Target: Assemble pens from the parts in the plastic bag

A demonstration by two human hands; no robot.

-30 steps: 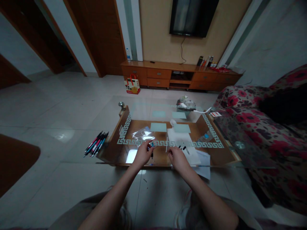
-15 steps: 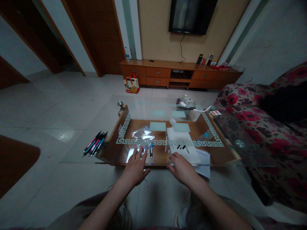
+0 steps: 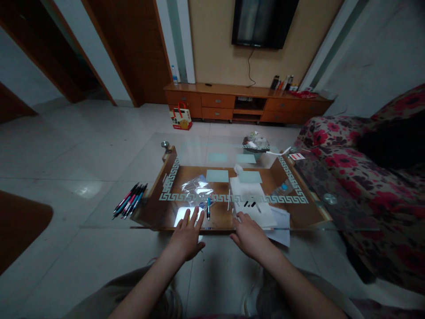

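My left hand [image 3: 187, 238] rests palm down at the front edge of the glass coffee table [image 3: 109, 217], fingers spread and holding nothing. Just beyond its fingertips, slightly to the right, lies a blue and black pen [image 3: 208, 209]. My right hand [image 3: 249, 235] also lies palm down over the front edge, with the thumb apart and nothing visible in its grasp. Ahead of that hand are small black pieces [image 3: 249, 204] and a thin white stick [image 3: 229, 199]. A pile of pens [image 3: 130, 201] in blue, red and black sits on the left of the glass.
A clear plastic bag [image 3: 195, 189] lies beyond my left hand. White papers [image 3: 281, 225] and a plastic bottle [image 3: 283, 188] show at the right, seen through the glass. A wastebasket [image 3: 255, 144] stands behind the table. A floral sofa [image 3: 332, 164] flanks the right side.
Both hands stay near the table's front edge with only small finger shifts. The whole view has moved slightly. The pens and small pieces lie as before.
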